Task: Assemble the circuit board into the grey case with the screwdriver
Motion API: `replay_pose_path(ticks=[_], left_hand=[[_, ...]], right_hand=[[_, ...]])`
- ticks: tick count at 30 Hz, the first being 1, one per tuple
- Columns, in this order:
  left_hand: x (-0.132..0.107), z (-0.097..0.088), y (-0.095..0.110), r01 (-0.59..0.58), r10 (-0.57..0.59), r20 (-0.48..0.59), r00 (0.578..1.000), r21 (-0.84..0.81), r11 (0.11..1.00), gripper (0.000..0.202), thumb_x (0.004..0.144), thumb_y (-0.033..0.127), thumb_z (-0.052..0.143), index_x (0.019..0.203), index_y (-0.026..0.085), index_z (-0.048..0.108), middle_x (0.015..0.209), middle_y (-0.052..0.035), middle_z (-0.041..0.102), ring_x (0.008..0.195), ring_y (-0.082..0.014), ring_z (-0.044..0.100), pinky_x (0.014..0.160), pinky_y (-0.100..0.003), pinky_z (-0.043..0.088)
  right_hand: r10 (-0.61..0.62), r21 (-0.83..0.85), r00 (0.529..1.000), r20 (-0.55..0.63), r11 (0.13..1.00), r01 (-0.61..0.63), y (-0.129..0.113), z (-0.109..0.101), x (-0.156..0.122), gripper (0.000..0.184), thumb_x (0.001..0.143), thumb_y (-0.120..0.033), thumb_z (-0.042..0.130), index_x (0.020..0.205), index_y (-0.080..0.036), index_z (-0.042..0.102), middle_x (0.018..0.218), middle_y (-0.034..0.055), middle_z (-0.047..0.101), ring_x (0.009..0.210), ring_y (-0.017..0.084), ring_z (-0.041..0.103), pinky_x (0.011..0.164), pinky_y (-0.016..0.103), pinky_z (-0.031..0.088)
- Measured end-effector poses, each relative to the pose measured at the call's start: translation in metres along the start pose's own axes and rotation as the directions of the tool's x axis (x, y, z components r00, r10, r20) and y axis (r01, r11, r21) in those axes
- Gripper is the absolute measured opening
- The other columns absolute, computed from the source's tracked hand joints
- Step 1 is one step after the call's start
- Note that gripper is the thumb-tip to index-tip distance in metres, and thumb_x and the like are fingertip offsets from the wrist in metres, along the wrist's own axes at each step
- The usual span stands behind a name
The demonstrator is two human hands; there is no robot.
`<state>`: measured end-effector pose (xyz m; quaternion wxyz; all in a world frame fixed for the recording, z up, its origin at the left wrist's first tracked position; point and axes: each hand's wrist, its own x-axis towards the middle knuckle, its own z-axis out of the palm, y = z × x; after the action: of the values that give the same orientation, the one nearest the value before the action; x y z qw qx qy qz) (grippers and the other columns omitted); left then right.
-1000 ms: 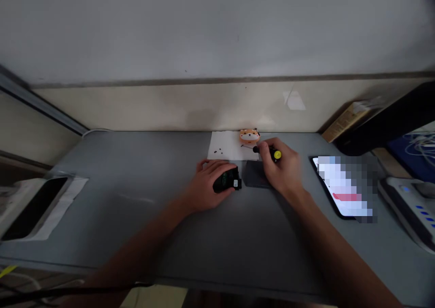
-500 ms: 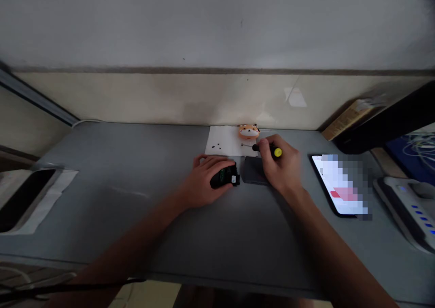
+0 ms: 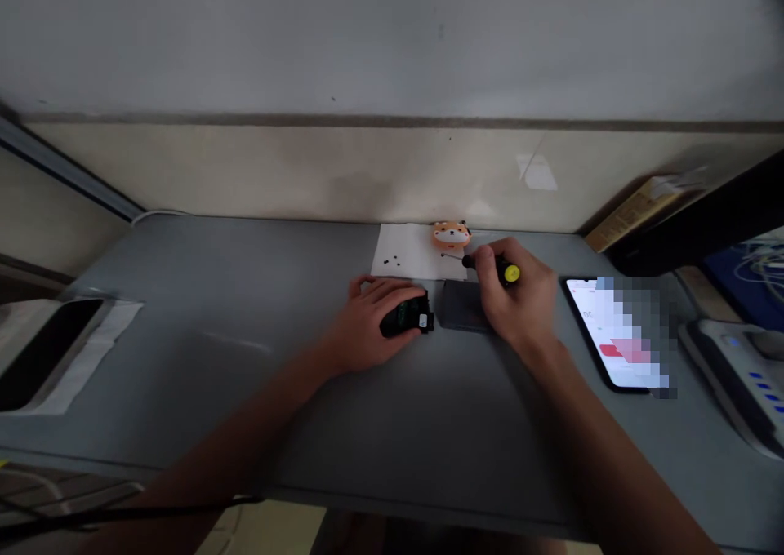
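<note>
My left hand [image 3: 367, 318] lies curled over a small black device [image 3: 407, 318] with a green board showing inside, pressing it onto the grey table [image 3: 245, 359]. My right hand [image 3: 514, 298] grips a small screwdriver [image 3: 490, 268] with a black handle and yellow end cap; its thin tip points left toward the white paper sheet [image 3: 410, 259]. A dark flat cover piece [image 3: 462, 304] lies between my hands, partly under the right one. Several tiny black screws [image 3: 392, 261] sit on the paper. An orange animal-shaped figure [image 3: 451, 234] stands at the paper's back edge.
A lit phone [image 3: 618, 335] lies right of my right hand. A power strip [image 3: 735, 367] sits at the far right, dark boxes [image 3: 686, 212] behind it. At the left edge is a black slab on white wrapping [image 3: 55, 351]. A wall backs the table.
The view has shifted slightly; my right hand with the screwdriver has moved a little to the right and up. My left hand stays on the black device.
</note>
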<state>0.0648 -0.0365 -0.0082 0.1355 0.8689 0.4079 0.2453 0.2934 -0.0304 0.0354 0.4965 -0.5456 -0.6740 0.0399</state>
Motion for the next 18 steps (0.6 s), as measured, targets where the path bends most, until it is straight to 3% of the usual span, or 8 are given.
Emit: replay_pose_path(ticks=[8,18], left_hand=[[-0.0016,0.0001,0.0011,0.004,-0.003,-0.017,1.0,0.021,1.0,0.042,0.094,0.034,0.07,0.134,0.027,0.061,0.134,-0.0074,0.071,0.124,-0.0271,0.066,0.118,-0.051,0.033],[-0.0051,0.0011,0.0034,-0.031,0.033,-0.021,0.999,0.094,0.995,0.042,0.101,0.037,0.059,0.141,0.024,0.056,0.137,-0.0105,0.07,0.126,-0.0278,0.065,0.117,-0.051,0.034]], right_hand=[[0.022,-0.011,1.0,-0.022,1.0,-0.023,-0.0004,-0.0014,0.0009,0.038,0.102,-0.044,0.05,0.075,-0.021,0.063,0.067,0.0024,0.067,0.06,0.015,0.058,0.059,0.03,0.037],[0.055,0.036,0.998,0.012,0.998,-0.055,0.003,0.002,-0.0009,0.04,0.101,-0.05,0.048,0.077,-0.022,0.063,0.071,0.0047,0.07,0.063,0.018,0.06,0.061,0.031,0.039]])
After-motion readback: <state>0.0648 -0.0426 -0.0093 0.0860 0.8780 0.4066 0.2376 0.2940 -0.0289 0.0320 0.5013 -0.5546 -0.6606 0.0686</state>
